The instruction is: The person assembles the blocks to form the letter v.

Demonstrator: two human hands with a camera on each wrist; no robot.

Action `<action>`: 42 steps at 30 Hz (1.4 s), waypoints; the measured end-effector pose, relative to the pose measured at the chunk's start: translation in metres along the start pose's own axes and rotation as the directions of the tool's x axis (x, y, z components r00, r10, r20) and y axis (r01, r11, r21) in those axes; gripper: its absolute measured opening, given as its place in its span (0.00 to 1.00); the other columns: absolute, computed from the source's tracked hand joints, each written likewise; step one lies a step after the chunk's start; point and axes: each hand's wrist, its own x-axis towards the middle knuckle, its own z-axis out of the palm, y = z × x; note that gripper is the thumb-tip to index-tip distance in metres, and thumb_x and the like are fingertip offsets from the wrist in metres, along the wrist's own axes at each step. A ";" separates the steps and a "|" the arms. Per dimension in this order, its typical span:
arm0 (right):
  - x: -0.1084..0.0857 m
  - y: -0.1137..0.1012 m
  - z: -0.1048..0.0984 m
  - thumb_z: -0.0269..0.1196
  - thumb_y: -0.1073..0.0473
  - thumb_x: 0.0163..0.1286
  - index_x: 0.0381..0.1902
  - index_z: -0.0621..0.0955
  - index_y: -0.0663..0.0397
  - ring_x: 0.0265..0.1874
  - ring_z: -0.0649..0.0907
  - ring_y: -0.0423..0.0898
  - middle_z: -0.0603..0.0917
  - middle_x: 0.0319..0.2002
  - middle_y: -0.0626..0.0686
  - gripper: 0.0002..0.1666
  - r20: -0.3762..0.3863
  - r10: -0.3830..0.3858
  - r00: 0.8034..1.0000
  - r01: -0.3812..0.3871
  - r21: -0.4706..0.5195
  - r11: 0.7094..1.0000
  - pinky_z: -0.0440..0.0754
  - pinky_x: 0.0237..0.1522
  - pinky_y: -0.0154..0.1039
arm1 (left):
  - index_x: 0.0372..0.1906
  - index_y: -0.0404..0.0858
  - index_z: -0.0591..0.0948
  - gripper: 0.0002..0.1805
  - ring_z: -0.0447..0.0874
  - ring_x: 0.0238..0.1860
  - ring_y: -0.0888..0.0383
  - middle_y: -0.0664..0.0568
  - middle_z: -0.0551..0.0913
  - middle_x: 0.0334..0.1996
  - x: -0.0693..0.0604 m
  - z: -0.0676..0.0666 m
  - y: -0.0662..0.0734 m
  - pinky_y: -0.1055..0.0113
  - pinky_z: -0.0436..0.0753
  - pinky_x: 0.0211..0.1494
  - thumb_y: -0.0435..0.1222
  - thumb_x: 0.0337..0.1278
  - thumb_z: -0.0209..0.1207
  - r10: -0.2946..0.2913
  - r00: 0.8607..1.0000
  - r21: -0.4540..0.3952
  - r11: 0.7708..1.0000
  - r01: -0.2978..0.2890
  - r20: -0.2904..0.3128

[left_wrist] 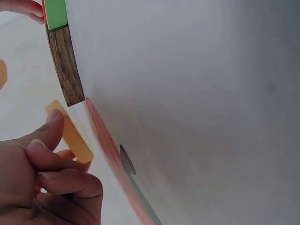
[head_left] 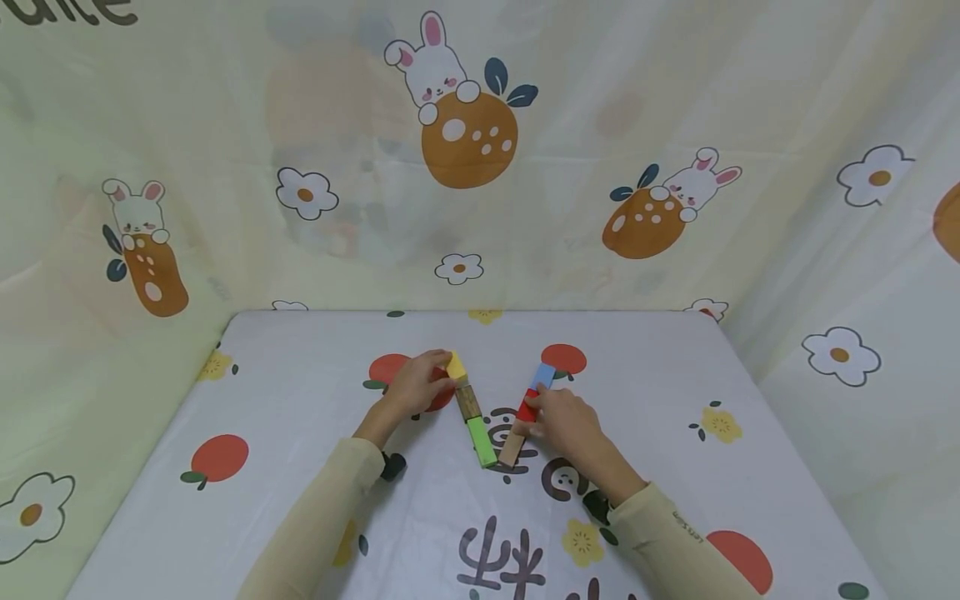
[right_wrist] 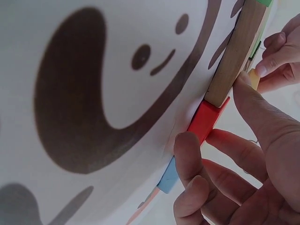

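My left hand (head_left: 417, 383) pinches a yellow block (left_wrist: 77, 139) between thumb and fingers, at the far end of the left row. A gap shows between it and the dark wood-grain block (left_wrist: 65, 65) in the left wrist view. Nearer me in that row lies a green block (head_left: 482, 442). The right row runs from a light wooden block (head_left: 512, 448) through a red block (right_wrist: 204, 119) to a blue block (head_left: 543, 377). My right hand (head_left: 568, 423) holds the red block with curled fingers, its thumb against the light wooden block's side. Both rows meet near me in a V.
The blocks lie on a white tablecloth (head_left: 300, 500) printed with fruit, flowers and dark lettering. A pale curtain (head_left: 555, 217) with rabbit prints hangs behind the table's far edge, and more cloth hangs at both sides.
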 end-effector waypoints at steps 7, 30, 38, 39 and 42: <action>0.000 -0.001 -0.001 0.77 0.40 0.61 0.64 0.86 0.51 0.47 0.86 0.57 0.80 0.71 0.64 0.37 0.009 0.006 1.000 -0.006 0.002 1.000 0.79 0.27 0.34 | 0.76 0.34 0.74 0.32 0.70 0.80 0.44 0.42 0.74 0.77 0.000 0.000 0.003 0.48 0.72 0.81 0.39 0.73 0.65 0.013 1.000 0.031 0.999 -0.014 0.021; 0.000 0.000 -0.002 0.77 0.39 0.61 0.64 0.86 0.51 0.46 0.86 0.57 0.81 0.70 0.64 0.38 0.014 -0.008 1.000 0.008 -0.011 1.000 0.81 0.30 0.36 | 0.76 0.36 0.74 0.31 0.69 0.81 0.45 0.43 0.73 0.78 -0.002 0.003 0.005 0.49 0.70 0.82 0.42 0.74 0.64 0.018 0.999 0.054 0.998 -0.020 0.049; -0.001 0.000 -0.002 0.77 0.39 0.61 0.64 0.86 0.51 0.47 0.87 0.57 0.82 0.69 0.64 0.37 0.014 -0.011 1.000 0.011 -0.016 1.000 0.86 0.34 0.40 | 0.76 0.36 0.74 0.31 0.69 0.81 0.44 0.43 0.73 0.78 -0.002 0.003 0.004 0.48 0.70 0.82 0.42 0.73 0.65 0.026 0.998 0.052 0.998 -0.029 0.055; -0.001 -0.001 -0.002 0.77 0.40 0.61 0.64 0.86 0.51 0.47 0.87 0.57 0.82 0.69 0.64 0.37 0.013 -0.010 1.000 0.010 -0.016 1.000 0.86 0.34 0.40 | 0.76 0.36 0.74 0.31 0.69 0.81 0.44 0.43 0.73 0.78 -0.002 0.003 0.004 0.48 0.70 0.82 0.42 0.73 0.65 0.030 0.998 0.053 0.998 -0.033 0.055; -0.001 -0.001 -0.002 0.78 0.40 0.61 0.64 0.86 0.51 0.44 0.86 0.56 0.82 0.70 0.64 0.37 0.011 -0.003 1.000 0.003 -0.004 1.000 0.83 0.32 0.38 | 0.76 0.36 0.74 0.31 0.69 0.80 0.44 0.43 0.74 0.78 -0.002 0.004 0.002 0.48 0.71 0.82 0.42 0.74 0.65 0.041 0.998 0.052 0.998 -0.043 0.053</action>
